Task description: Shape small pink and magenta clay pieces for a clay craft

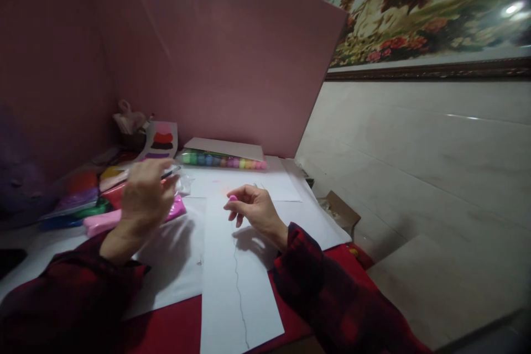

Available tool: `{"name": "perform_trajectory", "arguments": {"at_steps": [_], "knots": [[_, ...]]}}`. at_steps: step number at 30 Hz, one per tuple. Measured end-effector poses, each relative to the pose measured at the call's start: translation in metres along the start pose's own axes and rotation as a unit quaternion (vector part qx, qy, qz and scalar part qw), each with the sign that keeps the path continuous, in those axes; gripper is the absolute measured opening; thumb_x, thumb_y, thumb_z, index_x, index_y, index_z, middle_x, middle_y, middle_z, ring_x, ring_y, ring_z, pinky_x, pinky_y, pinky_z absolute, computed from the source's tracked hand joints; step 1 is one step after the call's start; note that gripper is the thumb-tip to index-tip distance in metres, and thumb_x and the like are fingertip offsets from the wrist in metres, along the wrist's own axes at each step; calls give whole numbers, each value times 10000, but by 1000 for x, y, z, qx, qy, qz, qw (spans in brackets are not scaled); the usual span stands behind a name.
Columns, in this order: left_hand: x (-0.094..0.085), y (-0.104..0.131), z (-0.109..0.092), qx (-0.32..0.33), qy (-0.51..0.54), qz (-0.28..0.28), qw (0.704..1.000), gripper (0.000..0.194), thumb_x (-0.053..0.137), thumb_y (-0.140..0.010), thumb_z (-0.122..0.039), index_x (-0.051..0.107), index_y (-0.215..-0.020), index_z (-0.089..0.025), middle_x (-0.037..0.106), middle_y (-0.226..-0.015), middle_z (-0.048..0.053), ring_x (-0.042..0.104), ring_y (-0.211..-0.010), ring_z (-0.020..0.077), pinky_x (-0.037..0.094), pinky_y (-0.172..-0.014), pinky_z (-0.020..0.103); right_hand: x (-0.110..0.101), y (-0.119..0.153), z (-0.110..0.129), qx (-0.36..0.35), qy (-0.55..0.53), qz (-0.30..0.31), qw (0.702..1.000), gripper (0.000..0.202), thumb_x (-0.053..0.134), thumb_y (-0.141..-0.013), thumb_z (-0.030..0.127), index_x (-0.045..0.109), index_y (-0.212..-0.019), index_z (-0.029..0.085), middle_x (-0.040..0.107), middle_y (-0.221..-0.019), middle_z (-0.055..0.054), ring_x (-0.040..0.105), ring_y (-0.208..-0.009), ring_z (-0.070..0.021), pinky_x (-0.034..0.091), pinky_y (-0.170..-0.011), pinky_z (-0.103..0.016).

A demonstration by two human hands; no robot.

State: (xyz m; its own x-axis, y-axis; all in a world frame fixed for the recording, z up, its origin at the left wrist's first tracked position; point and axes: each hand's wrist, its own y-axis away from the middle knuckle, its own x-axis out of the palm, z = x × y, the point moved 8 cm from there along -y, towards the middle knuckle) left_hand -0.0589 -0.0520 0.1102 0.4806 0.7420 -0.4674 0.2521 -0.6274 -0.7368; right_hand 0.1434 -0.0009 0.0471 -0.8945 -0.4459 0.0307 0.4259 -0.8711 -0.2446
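Note:
My right hand (257, 210) pinches a small magenta lump (233, 198), which looks like modelling clay, between thumb and fingertips. It hovers over a long white paper strip (224, 298) marked with a wavy pencil line. My left hand (147, 199) is raised to the left, blurred by motion, so its fingers do not show clearly. Behind and below it lie a bright pink packet (177, 208) and a lighter pink packet (102, 223). The strip rests partly on larger white sheets (174, 282) over a red tabletop cover (166, 326).
Several coloured packets, among them a green one (93, 209), pile up on the left. A clear pack of multicoloured pieces (224, 161) lies at the back before a pink panel (215, 66). A cardboard box (340, 210) stands right, near the tiled wall (415, 149).

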Motion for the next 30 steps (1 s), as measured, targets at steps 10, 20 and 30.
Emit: {"name": "perform_trajectory", "arguments": {"at_steps": [10, 20, 30], "knots": [[84, 68, -37, -246, 416, 362, 797, 337, 713, -691, -468, 636, -651, -143, 581, -547, -12, 495, -477, 105, 384, -470, 223, 15, 17, 26, -213, 302, 46, 928, 281, 759, -708, 261, 612, -929, 169, 563, -567, 52, 486, -491, -84, 410, -519, -216], [77, 63, -33, -300, 486, 314, 759, 263, 802, -628, -359, 723, -687, -116, 685, -659, 55, 580, -581, 121, 458, -517, 210, 10, 19, 34, -240, 213, 3, 947, 62, 656, -813, 230, 641, -802, 171, 628, -711, -8, 541, -557, -94, 455, -508, -226], [73, 53, -14, -317, 546, 203, 749, 277, 860, -554, -261, 731, -755, -119, 699, -644, 42, 600, -537, 118, 491, -509, 215, -10, 4, 17, -111, 9, -69, 991, 222, 729, -725, 322, 595, -793, 159, 573, -577, 41, 483, -402, -68, 412, -330, -186]]}}
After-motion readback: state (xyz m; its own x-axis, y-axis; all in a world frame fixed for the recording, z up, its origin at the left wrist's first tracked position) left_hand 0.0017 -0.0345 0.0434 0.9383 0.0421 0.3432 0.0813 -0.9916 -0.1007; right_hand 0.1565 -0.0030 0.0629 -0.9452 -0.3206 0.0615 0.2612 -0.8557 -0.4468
